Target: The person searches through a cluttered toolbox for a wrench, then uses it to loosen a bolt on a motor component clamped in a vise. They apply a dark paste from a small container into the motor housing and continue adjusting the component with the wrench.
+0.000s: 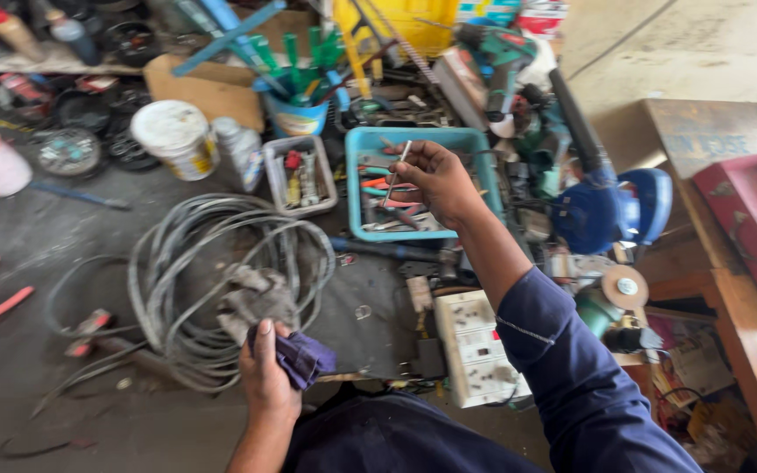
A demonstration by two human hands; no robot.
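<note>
My right hand (431, 180) reaches out over a turquoise plastic tray (370, 140) full of pliers and other hand tools. It pinches a thin metal rod (396, 168) between fingers and thumb, held nearly upright. My left hand (265, 372) is low and near my body, closed on a dark purple rag (304, 355). A dirty grey cloth (251, 298) lies just beyond it on a coil of grey cable (186, 271).
A small grey bin (275, 180) of bits, a white tub (173, 136), a blue bucket (300, 118) of screwdrivers, a white power strip (475, 346), a blue blower (611, 206) and a red case (751, 219) crowd the floor.
</note>
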